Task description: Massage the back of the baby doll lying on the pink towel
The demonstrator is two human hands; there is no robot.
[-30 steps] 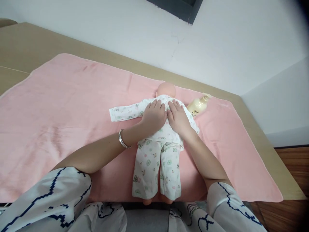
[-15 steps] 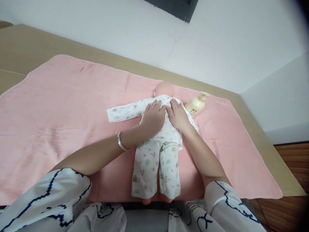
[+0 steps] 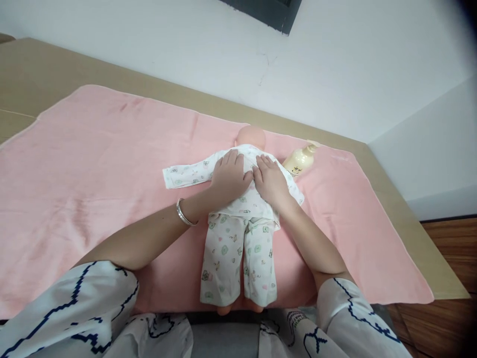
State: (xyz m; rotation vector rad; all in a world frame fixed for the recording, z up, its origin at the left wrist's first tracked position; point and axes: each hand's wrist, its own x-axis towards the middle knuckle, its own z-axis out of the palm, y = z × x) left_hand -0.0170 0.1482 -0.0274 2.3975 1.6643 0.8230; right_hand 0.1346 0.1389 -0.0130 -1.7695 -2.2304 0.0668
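Note:
A baby doll lies on a pink blanket, head toward the wall, dressed in a white printed top and matching trousers. My left hand lies flat on the doll's upper body, fingers stretched out. A silver bracelet circles that wrist. My right hand rests flat beside it on the doll's right side, fingers spread. The two hands touch at the middle of the top. The doll's bare feet stick out at the near edge.
A cream pump bottle lies on the blanket just right of the doll. The blanket covers a tan table set against a white wall. Wooden floor shows at the right.
Both hands have stayed flat on the doll's top, shifting only slightly. The view has drifted a little, so the doll sits a bit further left.

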